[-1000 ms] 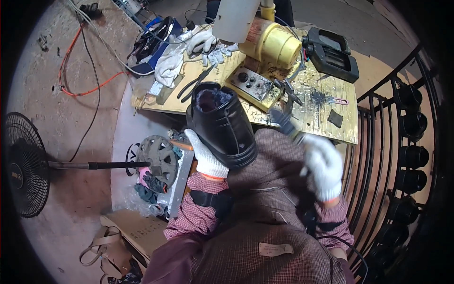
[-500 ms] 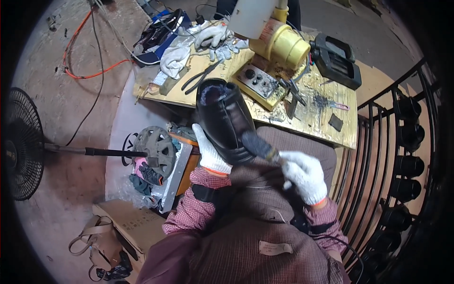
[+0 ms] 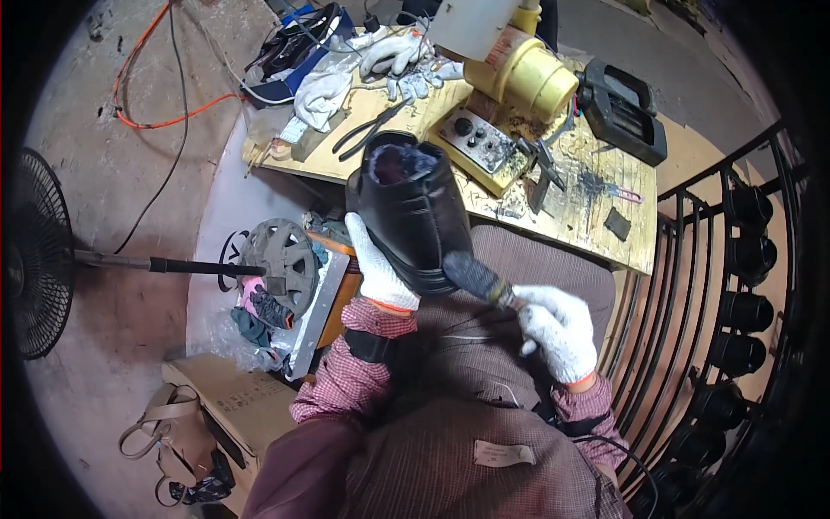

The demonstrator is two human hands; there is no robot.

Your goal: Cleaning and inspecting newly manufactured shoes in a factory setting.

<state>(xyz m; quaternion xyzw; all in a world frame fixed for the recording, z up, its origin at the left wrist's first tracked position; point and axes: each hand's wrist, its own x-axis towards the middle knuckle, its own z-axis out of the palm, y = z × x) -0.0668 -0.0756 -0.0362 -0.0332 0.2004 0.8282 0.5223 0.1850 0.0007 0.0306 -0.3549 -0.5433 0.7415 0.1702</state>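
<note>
A black shoe with a fuzzy purple-grey lining (image 3: 415, 216) is held up over my lap, its opening away from me. My left hand (image 3: 377, 266), in a white knit glove, grips it along the left side and underneath; the fingers go out of sight behind it. In my gloved right hand (image 3: 558, 330) is a brush (image 3: 478, 278) with dark bristles, the fingers closed round its handle. The bristles touch the near right end of the shoe.
Ahead stands a wooden workbench (image 3: 635, 246) bearing a yellow machine (image 3: 523, 76), a control box (image 3: 481, 143), black pliers (image 3: 370, 132) and gloves (image 3: 393, 54). A metal rack (image 3: 670, 294) with black shoes (image 3: 746, 311) is at right. A fan (image 3: 43, 251) and a cardboard box (image 3: 238, 394) are at left.
My left hand has turned the shoe slightly, so more of its lining shows. The brush has shifted a little lower, toward the shoe's near end.
</note>
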